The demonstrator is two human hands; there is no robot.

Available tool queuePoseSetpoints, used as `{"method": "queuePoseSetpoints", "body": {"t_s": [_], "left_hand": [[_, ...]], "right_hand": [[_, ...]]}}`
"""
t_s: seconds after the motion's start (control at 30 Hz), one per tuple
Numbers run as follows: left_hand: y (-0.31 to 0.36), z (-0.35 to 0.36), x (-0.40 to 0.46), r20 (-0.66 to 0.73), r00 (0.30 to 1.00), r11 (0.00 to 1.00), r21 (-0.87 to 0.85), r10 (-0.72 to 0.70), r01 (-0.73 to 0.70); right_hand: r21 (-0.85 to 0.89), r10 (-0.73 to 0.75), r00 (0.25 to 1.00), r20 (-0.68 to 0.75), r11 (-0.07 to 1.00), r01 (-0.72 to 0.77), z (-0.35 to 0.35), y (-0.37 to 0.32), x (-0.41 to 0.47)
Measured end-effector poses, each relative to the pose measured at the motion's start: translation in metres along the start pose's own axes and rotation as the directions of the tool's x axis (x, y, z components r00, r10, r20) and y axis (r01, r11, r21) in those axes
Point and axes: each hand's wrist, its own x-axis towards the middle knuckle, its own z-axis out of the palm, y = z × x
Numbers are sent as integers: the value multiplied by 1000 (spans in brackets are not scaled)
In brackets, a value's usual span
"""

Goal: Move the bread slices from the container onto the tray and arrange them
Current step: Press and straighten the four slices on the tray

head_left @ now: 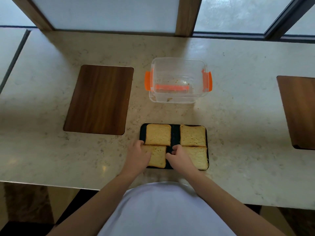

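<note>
On the left of the table (51,103) a dark wooden board (98,99) is set flush into the stone, well apart from the work. Just right of it, at the far side, the clear container (179,79) with orange clips stands open; only crumbs are seen on its floor, so the moving step is judged finished.

Near the table's front edge the black tray (174,133) carries all 4 bread slices in a 2 by 2 block. The far left slice (158,134) and the far right slice (193,135) lie flat with a bare strip of tray between them. The near left slice (158,156) is touched on its left edge by the left hand (138,155), whose fingers are spread over the edge rather than closed around it. The right hand (179,156) rests on the left part of the near right slice (198,158), fingers curled loosely, with nothing lifted.

The step in hand is judged to be arranging. The near left slice sits slightly askew and left of the one beyond it, so a small push to the right is called for next, with light pressure to avoid tearing the soft crumb.

At the far right a second wooden board (300,111) is partly cut off.
</note>
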Motion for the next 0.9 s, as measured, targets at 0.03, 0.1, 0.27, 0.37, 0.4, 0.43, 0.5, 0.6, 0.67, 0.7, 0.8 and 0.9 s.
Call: {"method": "queuePoseSetpoints", "body": {"t_s": [0.03, 0.1, 0.27, 0.37, 0.4, 0.43, 0.5, 0.6, 0.67, 0.7, 0.8, 0.9], "left_hand": [[-2, 0, -2, 13, 1000, 1000, 0, -10, 10], [-3, 0, -3, 33, 999, 1000, 2, -22, 22], [-5, 2, -3, 17, 999, 998, 47, -31, 30], [-6, 5, 0, -11, 999, 998, 39, -42, 42], [-5, 6, 0, -16, 998, 998, 26, -54, 55], [-5, 7, 0, -21, 998, 998, 11, -67, 67], [-4, 9, 1, -31, 996, 996, -6, -85, 84], [-2, 12, 3, -23, 994, 994, -9, -109, 108], [-1, 14, 4, -1, 992, 992, -19, -123, 123], [0, 15, 4, 13, 992, 992, -24, -127, 127], [3, 17, 4, 40, 992, 993, -15, -119, 119], [3, 18, 5, 49, 992, 992, -33, -117, 119]], "right_hand": [[-14, 2, 1000, 8, 1000, -2, 2, 2, -2], [-47, 1, 1000, 26, 999, 0, 5, 4, -4], [-83, 4, 997, 81, 997, 3, 8, -1, -8], [-68, 8, 996, 90, 998, -1, 8, -3, -10], [-59, 11, 996, 91, 998, -5, 7, -3, -11], [-52, 13, 996, 92, 999, -8, 7, -3, -11], [-37, 15, 996, 90, 999, -12, 6, -2, -12], [-12, 11, 996, 84, 1000, -10, 5, 1, -14], [-8, 8, 997, 72, 1000, -7, 3, 1, -14], [-6, 8, 998, 65, 1000, -7, 3, 2, -15], [-3, 12, 999, 51, 1000, -12, 2, 4, -15], [-18, 11, 999, 51, 1000, -10, 1, 4, -13]]}}
